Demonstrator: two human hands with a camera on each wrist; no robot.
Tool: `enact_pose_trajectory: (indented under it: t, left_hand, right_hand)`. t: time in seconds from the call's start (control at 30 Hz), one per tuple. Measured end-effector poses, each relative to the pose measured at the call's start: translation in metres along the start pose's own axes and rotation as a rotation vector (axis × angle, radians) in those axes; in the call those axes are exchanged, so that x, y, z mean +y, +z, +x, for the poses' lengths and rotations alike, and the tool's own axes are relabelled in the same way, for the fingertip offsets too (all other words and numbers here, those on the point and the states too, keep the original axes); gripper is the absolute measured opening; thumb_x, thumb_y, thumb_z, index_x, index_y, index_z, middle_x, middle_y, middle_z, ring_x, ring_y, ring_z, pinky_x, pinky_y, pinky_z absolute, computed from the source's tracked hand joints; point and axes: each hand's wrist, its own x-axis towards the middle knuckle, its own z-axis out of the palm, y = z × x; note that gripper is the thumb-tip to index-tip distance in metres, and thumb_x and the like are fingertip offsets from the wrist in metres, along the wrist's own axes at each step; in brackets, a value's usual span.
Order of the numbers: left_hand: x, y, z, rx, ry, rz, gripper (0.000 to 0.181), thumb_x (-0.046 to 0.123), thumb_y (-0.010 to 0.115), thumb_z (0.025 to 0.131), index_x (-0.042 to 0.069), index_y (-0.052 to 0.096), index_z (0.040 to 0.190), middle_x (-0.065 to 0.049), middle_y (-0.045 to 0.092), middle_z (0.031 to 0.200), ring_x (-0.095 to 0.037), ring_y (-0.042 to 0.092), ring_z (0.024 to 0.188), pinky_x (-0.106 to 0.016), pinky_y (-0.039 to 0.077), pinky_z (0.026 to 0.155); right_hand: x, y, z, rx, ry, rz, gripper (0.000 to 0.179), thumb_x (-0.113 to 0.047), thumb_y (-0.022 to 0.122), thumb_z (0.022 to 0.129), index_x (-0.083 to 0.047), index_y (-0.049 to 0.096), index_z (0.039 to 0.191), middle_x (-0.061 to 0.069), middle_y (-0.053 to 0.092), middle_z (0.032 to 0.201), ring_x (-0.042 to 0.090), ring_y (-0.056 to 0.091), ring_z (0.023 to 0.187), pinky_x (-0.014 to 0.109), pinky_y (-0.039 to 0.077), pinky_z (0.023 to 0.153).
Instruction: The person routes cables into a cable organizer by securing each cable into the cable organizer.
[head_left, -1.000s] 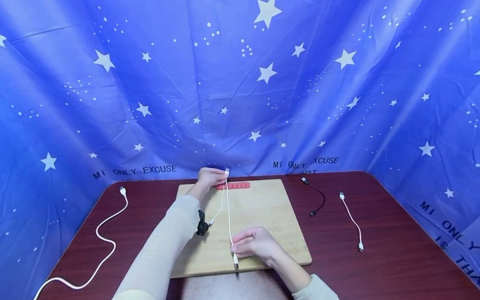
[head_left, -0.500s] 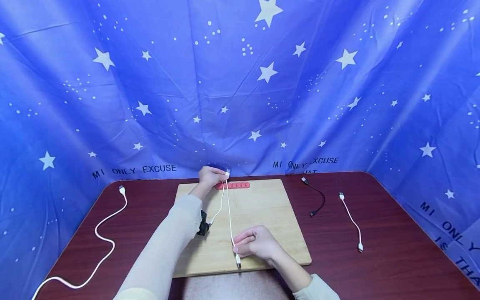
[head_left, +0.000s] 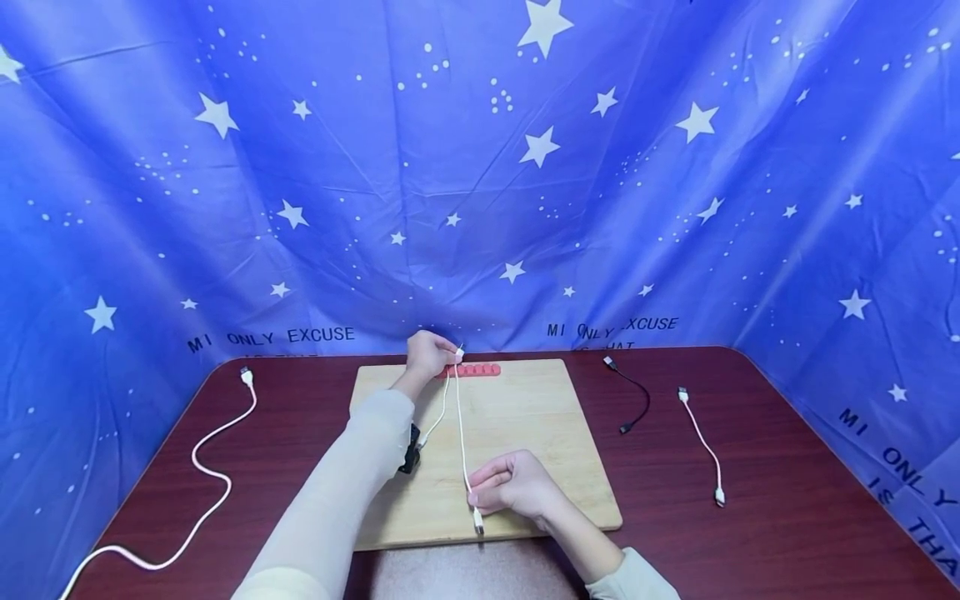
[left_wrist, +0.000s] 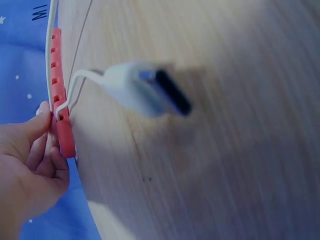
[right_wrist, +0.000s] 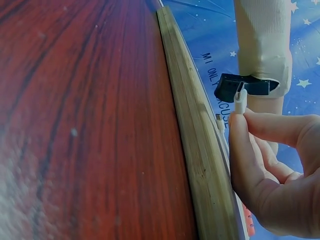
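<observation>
A white USB cable (head_left: pixel 460 425) stretches taut over the wooden board (head_left: pixel 536 425). My left hand (head_left: pixel 431 354) pinches its far end, beside the red cable clip strip (head_left: pixel 480 370) at the board's back edge. Close to the front edge, the thumb and fingers of my right hand (head_left: pixel 516 492) pinch the same cable just behind its near plug (right_wrist: pixel 240 102). A second white cable (head_left: pixel 446 408) sits in an end slot of the strip, and its plug (left_wrist: pixel 132 90) hangs large and blurred in the left wrist view. Fingers partly hide the strip's left end.
A long white cable (head_left: pixel 225 483) curves over the dark red table (head_left: pixel 292 417) at left. On the right lie a short black cable (head_left: pixel 639 392) and a short white cable (head_left: pixel 705 442). A blue star-printed curtain (head_left: pixel 480 183) stands behind the table.
My left hand has shifted slightly right along the strip with the cable's far end, whose plug has tilted. The right hand has moved slightly right and keeps its pinch.
</observation>
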Motion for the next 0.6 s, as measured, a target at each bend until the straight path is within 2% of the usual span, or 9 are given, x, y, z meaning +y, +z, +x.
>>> enact_pose_trajectory:
  t: [0.2,0.33,0.47,0.6]
  left_hand:
    - [0.0036,0.0017,-0.0004,-0.010,0.033,0.043,0.011,0.013,0.081,0.075,0.009,0.079,0.085,-0.007,0.077,0.085,-0.020,0.069,0.088,-0.028,0.056,0.082]
    - [0.0041,0.0022,0.0006,-0.028,0.056,0.062,0.010,0.010,0.079,0.076,0.008,0.079,0.086,-0.008,0.077,0.085,-0.020,0.069,0.083,-0.025,0.056,0.072]
    - [0.0022,0.0049,0.0029,-0.047,0.126,0.104,0.008,0.005,0.076,0.077,0.006,0.078,0.085,-0.009,0.076,0.082,-0.016,0.069,0.076,-0.020,0.055,0.066]
    - [0.0001,0.0081,0.0054,-0.041,0.156,0.120,0.008,0.002,0.073,0.078,0.004,0.078,0.084,-0.010,0.076,0.083,-0.018,0.069,0.078,-0.025,0.058,0.072]
  right_hand:
    - [0.0003,0.0015,0.0007,0.014,-0.005,-0.026,0.028,0.009,0.071,0.074,0.019,0.063,0.099,0.019,0.073,0.077,0.008,0.067,0.061,0.030,0.062,0.065]
    - [0.0007,0.0009,0.0000,0.024,-0.009,-0.052,0.027,0.008,0.071,0.074,0.018,0.064,0.098,0.021,0.073,0.077,0.008,0.067,0.061,0.030,0.062,0.065]
    - [0.0010,0.0010,-0.0005,0.060,-0.055,-0.178,0.024,0.006,0.075,0.069,0.011,0.069,0.091,0.019,0.073,0.074,0.004,0.064,0.059,0.022,0.058,0.059]
    - [-0.0010,0.0028,0.0020,0.105,-0.101,-0.321,0.020,0.004,0.077,0.063,0.003,0.073,0.083,0.015,0.074,0.071,0.001,0.061,0.056,0.018,0.049,0.053]
